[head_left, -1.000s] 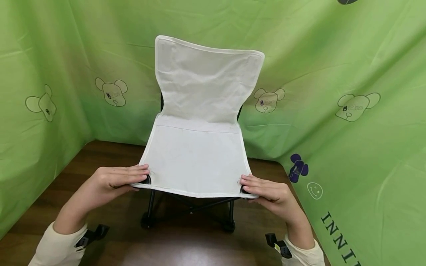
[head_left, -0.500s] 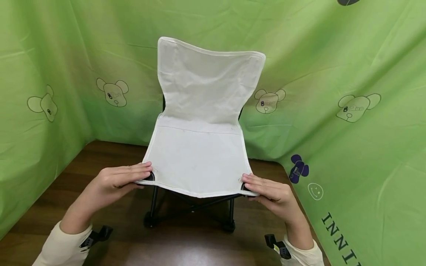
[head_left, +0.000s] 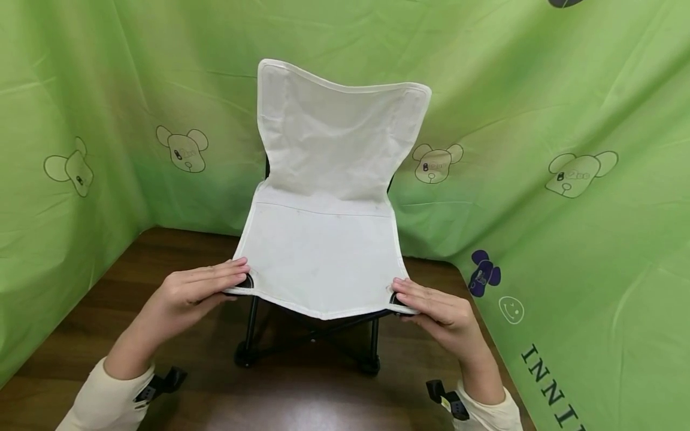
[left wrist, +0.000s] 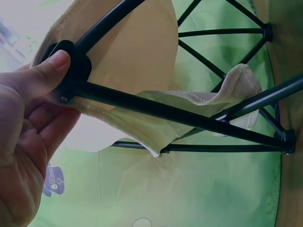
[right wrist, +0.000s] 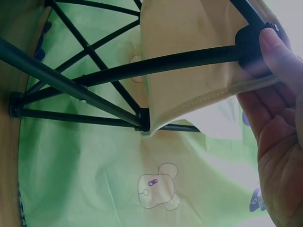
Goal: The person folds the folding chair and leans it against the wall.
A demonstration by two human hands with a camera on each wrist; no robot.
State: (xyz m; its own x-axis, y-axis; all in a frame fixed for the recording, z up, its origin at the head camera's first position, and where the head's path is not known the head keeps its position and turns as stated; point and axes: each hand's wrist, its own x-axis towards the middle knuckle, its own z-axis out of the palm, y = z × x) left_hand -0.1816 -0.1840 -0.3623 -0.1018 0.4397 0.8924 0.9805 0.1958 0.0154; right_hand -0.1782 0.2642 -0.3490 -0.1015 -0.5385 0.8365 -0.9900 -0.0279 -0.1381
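A white fabric folding chair (head_left: 323, 257) with a black tube frame stands unfolded on the wooden table, its backrest upright at the back. My left hand (head_left: 194, 293) pinches the seat's front left corner, fingers on top and thumb underneath. In the left wrist view the thumb presses the black plastic corner joint (left wrist: 75, 71) where the tubes meet. My right hand (head_left: 439, 308) grips the front right corner the same way. From below, the right wrist view shows that thumb against the other corner joint (right wrist: 251, 49). Crossed black tubes (right wrist: 156, 64) run beneath the seat.
Green cloth (head_left: 593, 251) printed with bear faces hangs behind and on both sides of the brown wooden table (head_left: 302, 401). Chair feet (head_left: 369, 365) rest on the tabletop. A black strapped device (head_left: 156, 386) sits on each sleeved wrist.
The seat's front left corner has shifted slightly right and up with my left hand. The right corner has risen slightly, and the front edge sags more in the middle. Both hands keep their hold.
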